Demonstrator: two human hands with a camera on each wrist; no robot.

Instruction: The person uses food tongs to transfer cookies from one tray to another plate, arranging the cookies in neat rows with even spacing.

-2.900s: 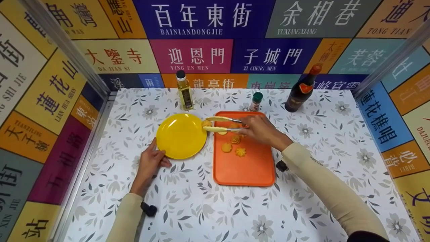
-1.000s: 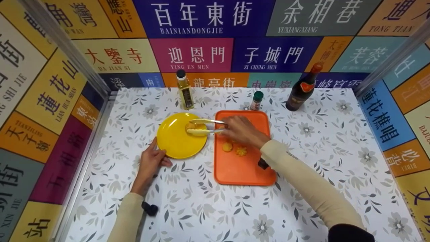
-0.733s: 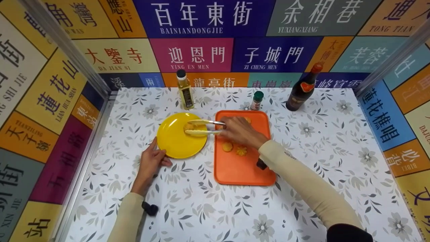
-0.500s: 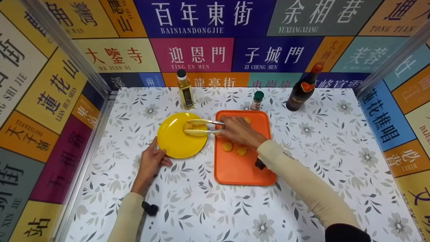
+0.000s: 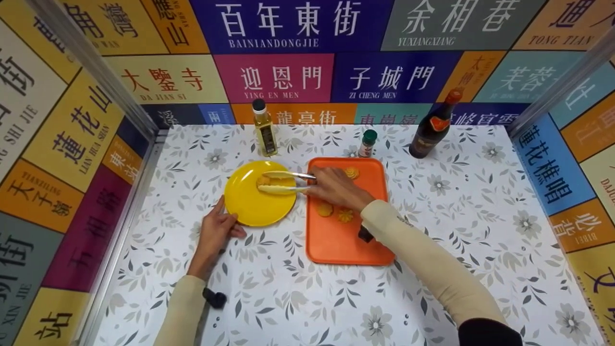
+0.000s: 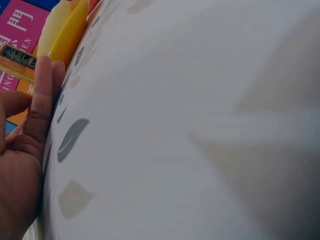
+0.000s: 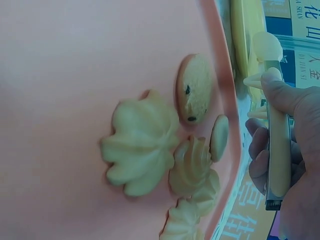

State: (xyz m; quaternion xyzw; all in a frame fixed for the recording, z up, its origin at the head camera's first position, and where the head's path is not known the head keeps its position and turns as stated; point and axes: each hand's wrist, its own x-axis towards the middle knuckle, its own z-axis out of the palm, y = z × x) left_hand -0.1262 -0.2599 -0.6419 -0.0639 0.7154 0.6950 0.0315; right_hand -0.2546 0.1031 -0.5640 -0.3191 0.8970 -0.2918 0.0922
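Observation:
My right hand grips tongs with pale tips and reaches left over the yellow plate. Between the tong tips sits a golden cookie, over the plate; whether it touches the surface I cannot tell. My left hand holds the plate's near-left rim, a fingertip on the edge; in the left wrist view its fingers lie along the tabletop. On the orange tray are more cookies, among them a flower-shaped cookie and an oval one. My right hand hides part of the tray.
Behind the plate stands an oil bottle. A small green-capped jar is just behind the tray, and a dark bottle stands at the back right. Printed panels enclose the floral tabletop.
My right hand carried the tongs and cookie leftward from the tray's edge to over the plate, drifting slightly farther left lately. A cookie at the tray's back came into view. My left hand stayed put.

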